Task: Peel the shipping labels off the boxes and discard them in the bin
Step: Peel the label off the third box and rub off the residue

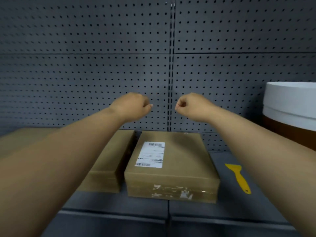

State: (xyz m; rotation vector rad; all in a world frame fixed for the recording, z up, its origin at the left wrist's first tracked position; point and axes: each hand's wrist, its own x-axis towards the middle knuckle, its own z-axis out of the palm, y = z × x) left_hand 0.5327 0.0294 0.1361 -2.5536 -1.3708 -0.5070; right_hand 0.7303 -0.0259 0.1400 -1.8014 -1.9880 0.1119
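Observation:
A flat brown cardboard box [181, 161] lies on the dark shelf in front of me, with a white shipping label [151, 154] stuck flat on its top left part. A second brown box [109, 165] lies just left of it, partly hidden by my left forearm; no label shows on it. My left hand [131, 106] and my right hand [191, 106] are both raised above the boxes in front of the pegboard, fingers curled into loose fists, holding nothing. A brown bin with a white liner [290, 106] stands at the right edge.
A yellow plastic scraper [238, 177] lies on the dark shelf [222, 212] right of the labelled box. A third brown box [20, 139] sits blurred at far left. A grey pegboard wall [102, 65] rises right behind the boxes.

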